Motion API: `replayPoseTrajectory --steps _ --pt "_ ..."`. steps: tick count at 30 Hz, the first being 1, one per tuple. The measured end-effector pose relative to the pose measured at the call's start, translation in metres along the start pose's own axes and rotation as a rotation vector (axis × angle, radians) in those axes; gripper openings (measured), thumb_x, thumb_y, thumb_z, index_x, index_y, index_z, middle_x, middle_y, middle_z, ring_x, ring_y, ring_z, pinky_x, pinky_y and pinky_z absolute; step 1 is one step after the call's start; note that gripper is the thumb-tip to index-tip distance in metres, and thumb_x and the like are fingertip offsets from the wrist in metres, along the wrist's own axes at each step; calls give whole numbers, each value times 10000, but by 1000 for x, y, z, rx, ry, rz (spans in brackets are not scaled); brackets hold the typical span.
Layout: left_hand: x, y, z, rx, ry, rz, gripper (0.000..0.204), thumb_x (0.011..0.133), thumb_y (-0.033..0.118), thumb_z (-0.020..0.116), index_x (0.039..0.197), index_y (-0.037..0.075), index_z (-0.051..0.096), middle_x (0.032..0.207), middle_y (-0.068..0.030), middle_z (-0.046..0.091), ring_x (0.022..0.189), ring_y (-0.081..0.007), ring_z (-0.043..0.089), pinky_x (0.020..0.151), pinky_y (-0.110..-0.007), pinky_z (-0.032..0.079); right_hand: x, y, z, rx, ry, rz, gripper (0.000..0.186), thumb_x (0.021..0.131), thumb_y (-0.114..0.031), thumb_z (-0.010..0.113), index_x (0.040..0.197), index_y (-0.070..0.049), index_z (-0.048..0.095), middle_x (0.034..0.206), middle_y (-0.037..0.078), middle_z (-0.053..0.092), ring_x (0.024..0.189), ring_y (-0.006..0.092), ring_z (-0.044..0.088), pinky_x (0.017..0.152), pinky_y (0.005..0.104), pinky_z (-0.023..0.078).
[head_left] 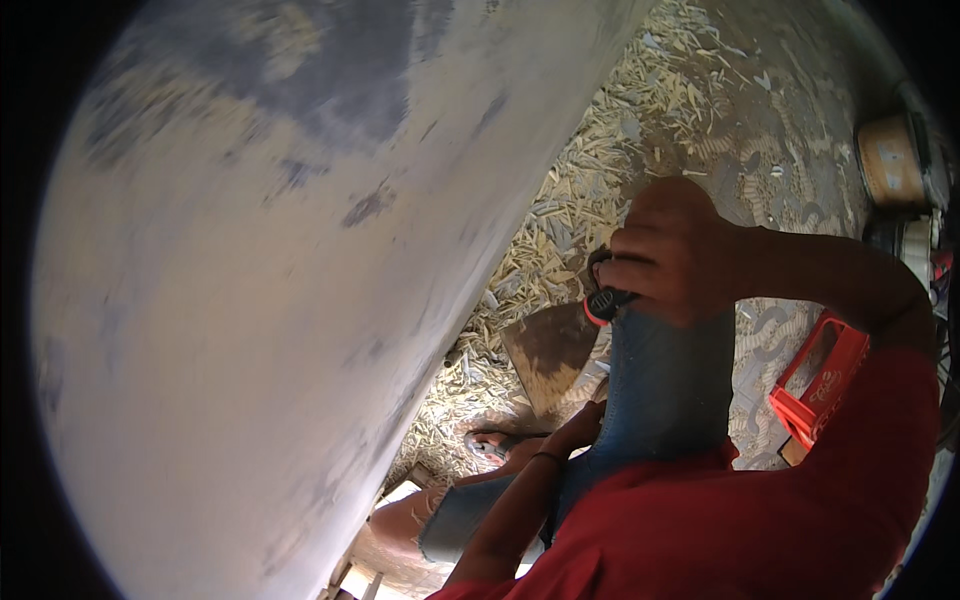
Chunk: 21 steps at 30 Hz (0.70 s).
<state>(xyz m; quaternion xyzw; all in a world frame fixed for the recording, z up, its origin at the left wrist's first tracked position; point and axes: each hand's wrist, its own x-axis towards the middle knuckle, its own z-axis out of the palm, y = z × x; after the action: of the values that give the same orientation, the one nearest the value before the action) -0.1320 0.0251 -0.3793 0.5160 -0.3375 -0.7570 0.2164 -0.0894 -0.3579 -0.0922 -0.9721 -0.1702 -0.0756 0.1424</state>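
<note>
My right hand (665,260) rests over my bent knee, its fingers curled round the black and orange handle of a scraper (553,352). The scraper's broad, stained blade fans out from that handle to the left, above the littered ground. Low down between my legs is my left hand (578,428), beside my denim-covered thigh. The thigh hides most of its fingers, so whether it grips anything does not show. On the left rises a large pale surface (270,330) with dark worn patches and scuffs; neither hand touches it.
Yellowish flakes (560,215) cover the ground along the pale surface's edge. To my right stands a red plastic crate (822,375). A tan, stained bucket (890,162) sits at the far right among other clutter. My sandalled foot (488,446) is among the flakes.
</note>
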Motion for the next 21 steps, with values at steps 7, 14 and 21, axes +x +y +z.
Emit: replayPoseTrajectory --steps 7,14,21 --pt "-2 8 8 37 122 322 531 1024 110 588 1551 87 528 1691 -263 342 1497 -456 444 1241 -492 378 -4 9 11 104 271 30 310 668 -262 806 918 -113 697 828 11 613 724 193 653 629 406 509" --pt "2 1 20 88 171 405 582 1022 42 548 1597 72 466 1672 -247 390 1552 -438 378 1262 -474 354 -19 -3 9 68 305 7 295 711 -238 793 958 -100 712 849 30 614 733 206 644 627 395 495" --pt "-12 35 31 75 319 276 611 1040 266 617 1597 59 475 1680 -238 378 1588 -410 315 1297 -469 293 -31 -26 6 16 509 125 408 726 -186 837 1105 -99 716 955 84 648 838 273 689 706 415 560"
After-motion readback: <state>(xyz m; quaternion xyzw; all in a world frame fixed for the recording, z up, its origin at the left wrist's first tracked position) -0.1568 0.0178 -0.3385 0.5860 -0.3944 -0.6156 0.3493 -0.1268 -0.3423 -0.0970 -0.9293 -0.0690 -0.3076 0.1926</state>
